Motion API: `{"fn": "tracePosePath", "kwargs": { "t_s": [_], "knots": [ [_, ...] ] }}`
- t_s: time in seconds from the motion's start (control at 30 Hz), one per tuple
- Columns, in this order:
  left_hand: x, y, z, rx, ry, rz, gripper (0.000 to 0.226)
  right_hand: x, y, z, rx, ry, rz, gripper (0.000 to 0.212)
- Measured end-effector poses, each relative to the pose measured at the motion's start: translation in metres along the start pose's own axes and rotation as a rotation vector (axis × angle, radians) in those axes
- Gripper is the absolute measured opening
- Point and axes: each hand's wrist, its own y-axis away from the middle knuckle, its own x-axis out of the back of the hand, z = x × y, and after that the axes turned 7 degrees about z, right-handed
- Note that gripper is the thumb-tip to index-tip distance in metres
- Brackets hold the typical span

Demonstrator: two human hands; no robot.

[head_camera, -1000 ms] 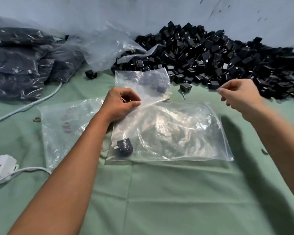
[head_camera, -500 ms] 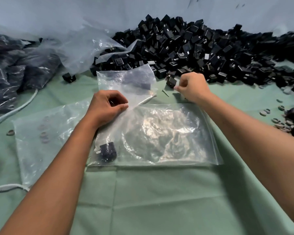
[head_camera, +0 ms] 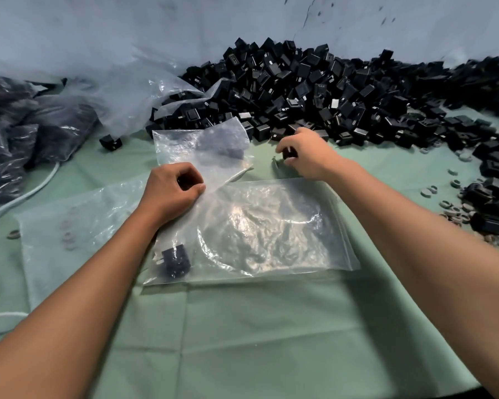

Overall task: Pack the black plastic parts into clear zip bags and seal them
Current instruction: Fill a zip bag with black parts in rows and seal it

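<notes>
Change: since a second ago the right hand (head_camera: 306, 155) has been brought from mid-air down to the near edge of the pile of black parts (head_camera: 314, 90), where a black part (head_camera: 289, 153) is now taken up.
Right grip: narrow, fingers curled round that one part, just above the green tabletop (head_camera: 271, 326).
Left grip: the left hand (head_camera: 170, 191) is closed in a pinch on the lifted mouth flap of the clear zip bag (head_camera: 260, 228), which is held open.
Step in hand: a part is being picked for loading; packing of this bag appears barely begun.
Next move: the part would need to be carried to the held-open mouth and slipped inside, the flap being kept raised.
Zip bag contents: one black part (head_camera: 175, 262) lies in the near-left corner; the rest looks unfilled.
Second bag: another clear bag (head_camera: 78, 226) lies flat beside it, to the left.
Filled bags: dark, full bags (head_camera: 18, 133) are stacked at far left.
</notes>
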Motion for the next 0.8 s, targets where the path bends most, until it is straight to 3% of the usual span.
{"fn": "tracePosePath", "kwargs": {
  "t_s": [0.13, 0.23, 0.37, 0.47, 0.57, 0.7, 0.8],
  "knots": [
    [-0.004, -0.001, 0.001, -0.064, -0.089, -0.016, 0.011, 0.021, 0.041, 0.027, -0.289, -0.121, 0.21, 0.033],
    [-0.006, -0.002, 0.0, -0.088, -0.134, -0.021, 0.014, 0.044, 0.074, 0.04, -0.404, -0.113, 0.041, 0.035],
    [-0.007, -0.003, 0.0, -0.087, -0.161, -0.034, 0.016, 0.058, 0.105, 0.031, -0.326, -0.246, -0.291, 0.02],
    [-0.007, -0.004, 0.001, -0.077, -0.17, -0.038, 0.015, 0.051, 0.111, 0.02, -0.247, -0.53, -0.27, 0.004],
    [-0.007, -0.003, 0.0, -0.069, -0.173, -0.035, 0.015, 0.042, 0.115, 0.017, -0.262, -0.745, -0.232, 0.009],
    [-0.009, -0.003, 0.0, -0.07, -0.184, -0.033, 0.014, 0.047, 0.122, 0.025, -0.244, -0.618, -0.313, 0.005],
    [-0.01, -0.004, 0.0, -0.069, -0.187, -0.033, 0.015, 0.055, 0.122, 0.026, -0.168, -0.413, -0.42, 0.035]
  ]
}}
